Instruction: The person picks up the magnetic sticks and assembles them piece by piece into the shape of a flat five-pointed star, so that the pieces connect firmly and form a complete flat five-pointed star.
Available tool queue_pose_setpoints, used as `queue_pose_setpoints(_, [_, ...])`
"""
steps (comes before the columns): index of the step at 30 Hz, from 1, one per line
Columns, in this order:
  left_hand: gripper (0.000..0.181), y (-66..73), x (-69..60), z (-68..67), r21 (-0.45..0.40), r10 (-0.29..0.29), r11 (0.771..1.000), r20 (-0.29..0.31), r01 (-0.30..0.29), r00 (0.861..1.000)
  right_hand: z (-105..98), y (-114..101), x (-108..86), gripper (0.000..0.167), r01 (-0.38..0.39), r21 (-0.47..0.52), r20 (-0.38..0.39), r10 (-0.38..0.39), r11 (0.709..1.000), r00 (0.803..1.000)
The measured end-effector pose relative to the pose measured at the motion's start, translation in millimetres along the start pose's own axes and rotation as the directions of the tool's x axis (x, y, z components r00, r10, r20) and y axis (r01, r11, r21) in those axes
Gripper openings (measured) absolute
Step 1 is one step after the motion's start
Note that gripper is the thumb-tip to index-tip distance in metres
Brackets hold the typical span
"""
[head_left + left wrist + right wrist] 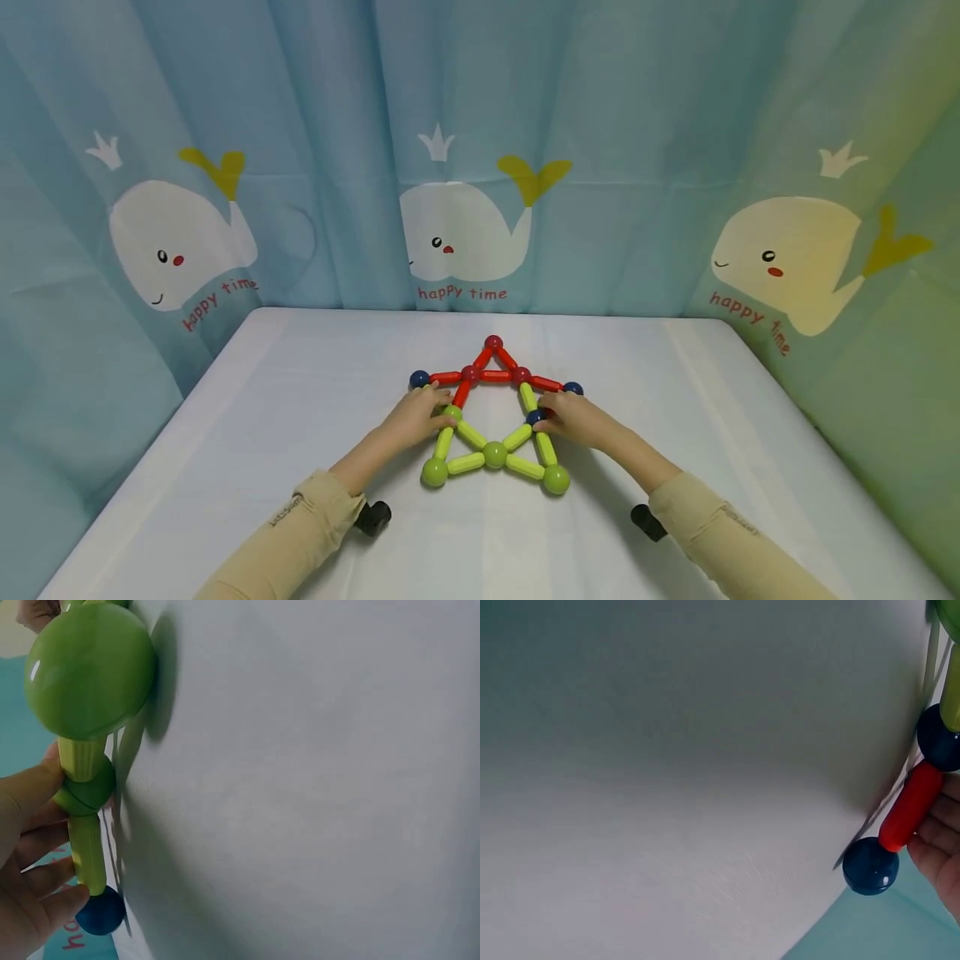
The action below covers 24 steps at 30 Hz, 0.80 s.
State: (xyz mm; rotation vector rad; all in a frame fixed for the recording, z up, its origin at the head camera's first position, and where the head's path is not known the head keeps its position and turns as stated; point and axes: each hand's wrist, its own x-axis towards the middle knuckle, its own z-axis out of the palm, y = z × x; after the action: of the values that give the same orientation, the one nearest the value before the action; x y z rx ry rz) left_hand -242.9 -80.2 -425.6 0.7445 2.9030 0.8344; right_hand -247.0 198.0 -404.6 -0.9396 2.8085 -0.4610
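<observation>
A star-shaped frame of magnetic rods and balls lies on the white table, its top point a red ball (493, 342) and its near points large green balls (434, 472). My left hand (416, 417) grips the frame's left side. In the left wrist view its thumb and fingers are around a green rod (88, 855), between a green ball (90, 791) and a blue ball (100, 911). On the right side, my right hand (581, 417) holds a red rod (912, 806) between two blue balls (871, 866). Its thumb reaches the inner blue ball (536, 417).
The white table (225, 467) runs back to a light blue curtain (330, 167) printed with whales. A dark wrist camera (372, 518) hangs under the left sleeve, another dark wrist camera (648, 522) beside the right sleeve.
</observation>
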Motion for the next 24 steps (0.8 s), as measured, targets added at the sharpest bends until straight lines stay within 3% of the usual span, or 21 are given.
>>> queue_pose_setpoints(6, [0.038, -2.7, 15.6, 0.0, 0.039, -0.089, 0.995, -0.047, 0.091, 0.995, -5, 12, 15.2, 0.022, -0.005, -0.001, -0.017, 0.005, 1.0, 1.0])
queue_pose_setpoints(12, [0.038, -5.4, 23.3, 1.6, 0.072, -0.105, 0.991, -0.079, 0.111, 0.991, -4, 19, 25.2, 0.026, -0.043, 0.003, -0.008, 0.043, 0.999, 0.999])
queue_pose_setpoints(17, [0.04, -8.7, 22.0, 2.1, 0.07, -0.079, 0.994, -0.024, 0.081, 0.997, -5, 20, 24.2, 0.027, -0.066, 0.013, 0.03, 0.065, 0.998, 0.997])
queue_pose_setpoints(24, [0.05, -11.9, 12.1, -12.4, 0.018, -0.004, 1.0, 0.106, 0.002, 0.994, -11, 19, 23.5, 0.024, -0.072, -0.001, 0.047, 0.072, 0.997, 0.996])
